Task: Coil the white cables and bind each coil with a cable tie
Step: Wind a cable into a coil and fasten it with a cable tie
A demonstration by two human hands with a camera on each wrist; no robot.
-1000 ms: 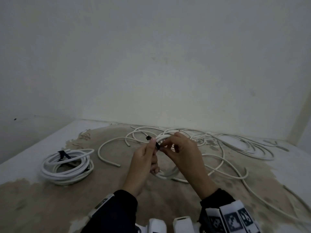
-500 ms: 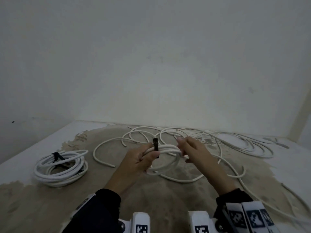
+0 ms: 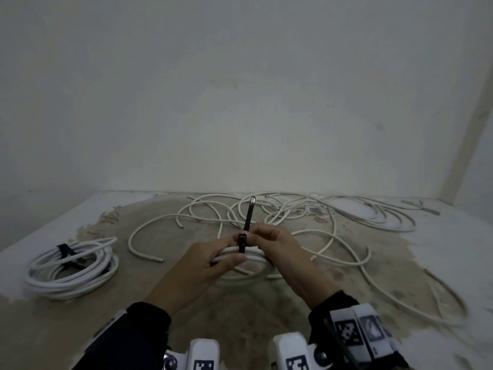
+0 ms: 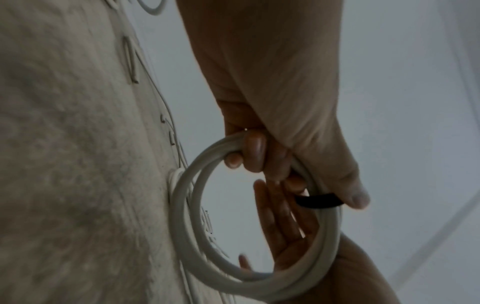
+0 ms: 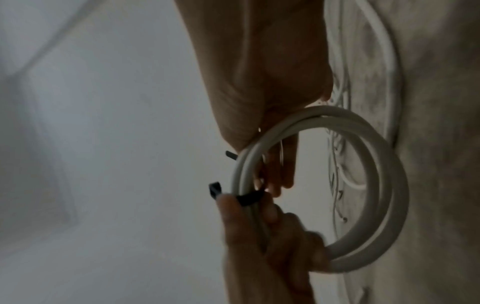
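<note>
Both hands meet on a small white coil [image 3: 241, 259] held up above the floor. My left hand [image 3: 206, 265] has its fingers curled round the coil's top strands, thumb laid along them, as the left wrist view shows [image 4: 255, 150]. My right hand [image 3: 282, 249] pinches the black cable tie [image 3: 246, 228] just where it crosses the coil; in the right wrist view its fingers [image 5: 283, 164] reach through the ring of cable [image 5: 363, 185]. The tie is wrapped round the bundled strands between the two hands, its band visible as a dark strap [image 4: 318, 200] under the left thumb. Its free tail stands up nearly straight from the pinch, and the square head [image 5: 215, 190] sits just beside the left fingertips. Whether the tie is pulled tight I cannot tell.

Beyond the hands, loose white cables [image 3: 333, 222] sprawl in tangled loops toward the far edge of the floor [image 3: 165, 295], along the wall [image 3: 240, 102]. One open curve with a cut end [image 3: 144, 252] lies just to the left of the coil. Well apart, near the left edge, a finished coil [image 3: 72, 268] lies flat, already bound by a black tie [image 3: 64, 249]. Dark sleeves cover both wrists, and the right one [image 3: 357, 332] carries printed marker tags.
</note>
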